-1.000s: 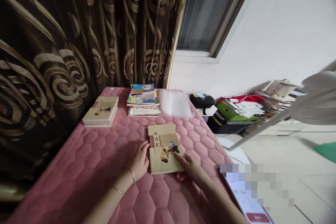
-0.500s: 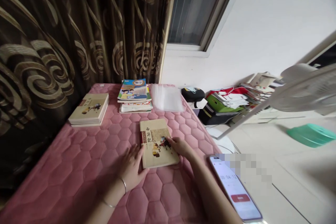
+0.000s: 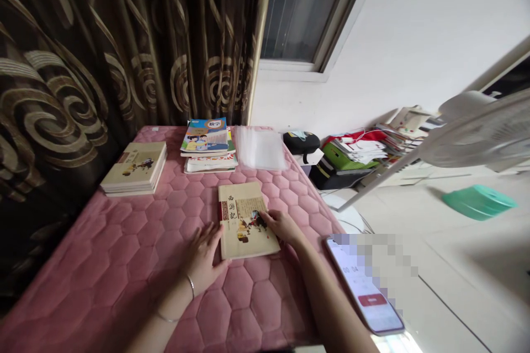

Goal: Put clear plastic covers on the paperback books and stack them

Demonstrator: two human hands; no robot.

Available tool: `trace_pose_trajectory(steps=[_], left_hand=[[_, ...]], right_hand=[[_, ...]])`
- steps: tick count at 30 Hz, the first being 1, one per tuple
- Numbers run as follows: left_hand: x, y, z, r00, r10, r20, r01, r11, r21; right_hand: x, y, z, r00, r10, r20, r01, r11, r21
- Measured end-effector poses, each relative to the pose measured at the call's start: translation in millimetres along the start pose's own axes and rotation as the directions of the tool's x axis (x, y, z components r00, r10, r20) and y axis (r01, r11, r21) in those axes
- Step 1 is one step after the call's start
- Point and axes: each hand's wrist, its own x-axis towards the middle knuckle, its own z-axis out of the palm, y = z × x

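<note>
"What carries it all?" asks the first speaker.

"A pink padded surface (image 3: 144, 231) with a honeycomb pattern," says the second. "A dark curtain (image 3: 136, 22) with swirls hangs along its left and far edges. Beyond the far right corner are a window (image 3: 304, 11) and a white wall (image 3: 393, 38); pale floor (image 3: 467, 248) lies to the right."

"And around the book?"

"A stack of cream books (image 3: 134, 168) sits by the left edge, toward the far left corner. Near the far edge are a pile of textbooks (image 3: 207, 138), the top one blue, and clear plastic sleeves (image 3: 260, 149) just beside it. A phone (image 3: 364, 287) lies by the right edge; what bears it is unclear. Past that edge, a white fan (image 3: 467, 138) hides part of the room, and the person's forearms cover some of the near part of the surface."

"Where is the book (image 3: 244, 220)?"

"Around the middle of the surface, closed and front up: cream, with dark characters, a red patch and painted figures. The left hand (image 3: 202, 256) is spread loosely, touching its left side. The right hand (image 3: 284, 227) grasps its right side, thumb on the cover, the other fingers mostly hidden."
</note>
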Motion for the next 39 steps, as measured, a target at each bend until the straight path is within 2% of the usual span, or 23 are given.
trace_pose_trajectory(steps=[11,18,39], left_hand=[[2,3,-3.3,0.999,-0.026,-0.024,0.024,0.998,-0.066],[0,3,-12.8,0.998,-0.019,0.064,0.027,0.992,-0.123],[-1,3,-11.7,0.999,-0.031,0.029,0.035,0.989,-0.143]], right_hand=[[0,1,-2,0.999,-0.032,0.002,0.032,0.999,-0.028],[-1,2,-1,1.0,-0.007,0.027,0.007,1.0,-0.016],[-6,-7,-5,0.998,-0.014,0.062,0.015,1.0,-0.018]])
